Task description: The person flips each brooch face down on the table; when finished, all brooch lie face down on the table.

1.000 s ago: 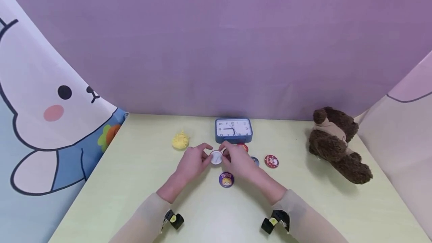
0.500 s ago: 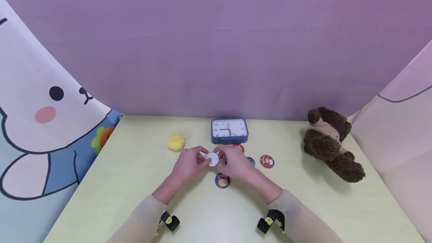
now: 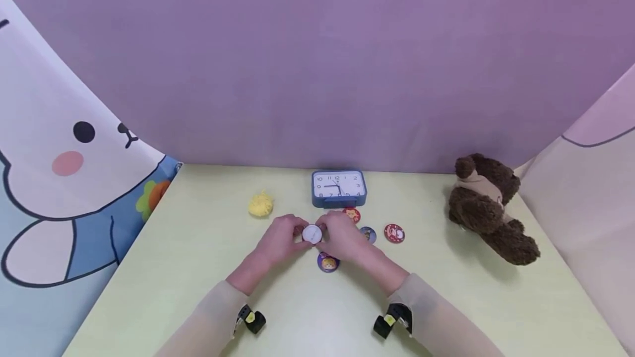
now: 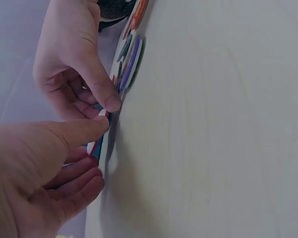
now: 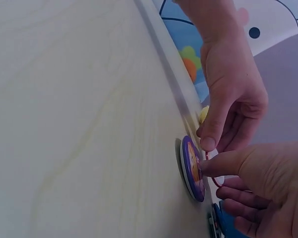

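Between my two hands is a round pin badge, its white back facing up and a thin red rim showing in both wrist views. My left hand pinches its left side between thumb and fingers. On the opposite side my right hand pinches the badge as well, its thumb at the near edge. Just in front of the hands lies a purple badge with a yellow animal face, partly covered by the right hand. A red badge and a blue badge lie beyond and beside the right hand.
A blue clock stands behind the hands. To its left sits a small yellow object. Another red badge lies to the right, and a brown plush bear lies near the table's right edge. A purple backdrop rises behind.
Half a second ago the left thumb lay over the badge's white back; now it is at the near edge. The right hand has shifted slightly, showing more of the blue badge. The head view shifted a little.
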A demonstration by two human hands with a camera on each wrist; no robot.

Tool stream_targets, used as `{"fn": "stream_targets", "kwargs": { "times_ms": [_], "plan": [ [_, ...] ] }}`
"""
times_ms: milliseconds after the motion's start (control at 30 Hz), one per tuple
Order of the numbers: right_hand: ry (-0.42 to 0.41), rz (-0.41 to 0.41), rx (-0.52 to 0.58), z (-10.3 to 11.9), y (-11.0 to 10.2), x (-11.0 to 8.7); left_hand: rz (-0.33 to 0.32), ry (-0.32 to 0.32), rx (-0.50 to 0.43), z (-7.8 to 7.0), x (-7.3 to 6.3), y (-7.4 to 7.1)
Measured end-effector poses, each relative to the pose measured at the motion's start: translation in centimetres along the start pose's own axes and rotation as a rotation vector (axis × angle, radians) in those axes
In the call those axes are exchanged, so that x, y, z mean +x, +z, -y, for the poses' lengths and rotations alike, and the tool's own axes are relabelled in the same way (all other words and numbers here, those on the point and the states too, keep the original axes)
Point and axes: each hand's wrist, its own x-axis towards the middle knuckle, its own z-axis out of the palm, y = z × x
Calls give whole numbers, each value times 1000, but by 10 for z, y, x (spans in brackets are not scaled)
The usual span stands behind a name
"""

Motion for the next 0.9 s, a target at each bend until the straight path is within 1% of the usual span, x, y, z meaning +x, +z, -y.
{"fn": "stream_targets", "kwargs": {
  "times_ms": [67,167,300,333,400,467,567,633,733,833,900],
  "plan": [
    [-21,9,-20,2,0,1,-8,-3,24,0,-1,0],
    [-22,22,-35,4,-1,0,10,-24,57,0,-2,0],
    [-13,-12,-27,2,-9,-10,11,-21,98,-6,-3,-1],
    [-11,-18,-19,1,-13,-14,11,-9,102,-8,-3,-1],
    [-23,-27,-6,-3,-21,-22,22,8,77,-14,-5,-2],
    [-48,-23,8,-7,-28,-30,44,27,41,-22,-8,-5],
    [-61,10,31,-12,-34,-44,92,54,-9,-32,-13,-8],
    [-55,37,48,-14,-33,-53,120,69,-15,-37,-17,-6],
    [-40,65,54,-14,-26,-62,168,59,-9,-41,-21,-1],
    [-22,76,39,-13,-18,-67,193,50,41,-42,-24,6],
    [-15,75,29,-12,-14,-69,196,60,68,-42,-26,10]
  ]
}}
